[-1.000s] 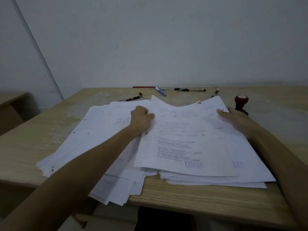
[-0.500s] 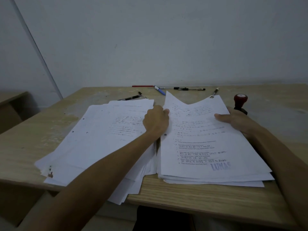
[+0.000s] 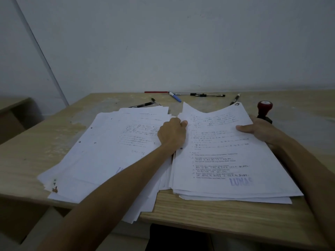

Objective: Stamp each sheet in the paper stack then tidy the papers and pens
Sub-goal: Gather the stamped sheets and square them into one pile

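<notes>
Two piles of white printed sheets lie on the wooden desk. The right pile (image 3: 230,160) is fairly squared, and its top sheet carries a blue "LUNAS" stamp mark near the bottom. My left hand (image 3: 172,133) grips this pile's left edge, and my right hand (image 3: 259,129) grips its right edge, so the far end bows upward. The left pile (image 3: 107,153) is fanned out and hangs over the front edge. A red-handled stamp (image 3: 264,109) stands just behind my right hand. Several pens (image 3: 181,96) lie scattered along the back of the desk.
The desk (image 3: 226,220) stands against a plain white wall. A second, lower wooden surface (image 3: 12,113) sits at the far left. The desk's front edge runs just below the piles.
My left hand slid right from the middle of the spread sheets to the right pile's left edge. The right pile is now gathered apart from the left pile and its top sheet shows a stamp.
</notes>
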